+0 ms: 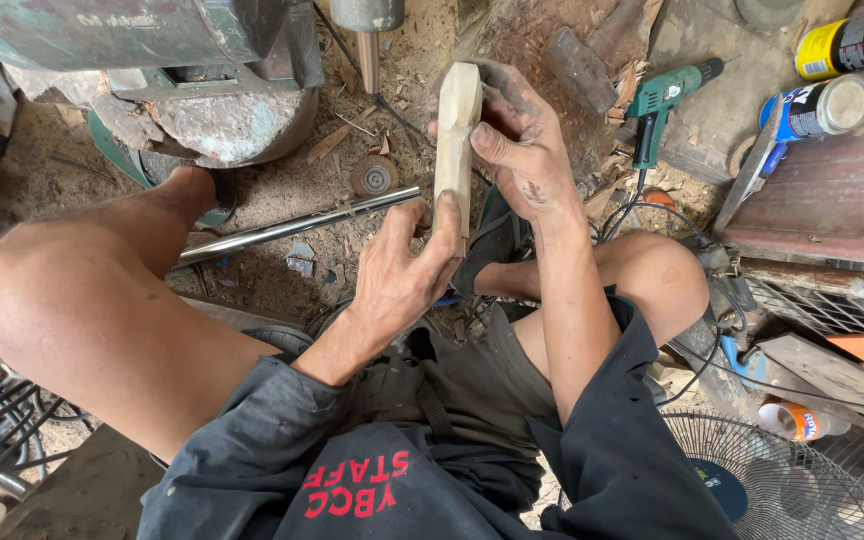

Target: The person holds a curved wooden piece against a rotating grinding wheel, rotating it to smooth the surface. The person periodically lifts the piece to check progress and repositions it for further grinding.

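A pale, roughly shaped piece of wood (455,140) stands upright between my knees. My left hand (397,275) grips its lower end, thumb pressed on the front. My right hand (517,140), dusty and dark, wraps around the upper part with the thumb across its side. Both hands hold the wood above the sawdust-covered ground.
A shiny metal rod (292,228) lies across the ground under my left hand. A green power drill (664,100) rests to the right, beside two cans (832,75). A heavy green machine (152,70) sits at upper left, a fan grille (792,480) at lower right.
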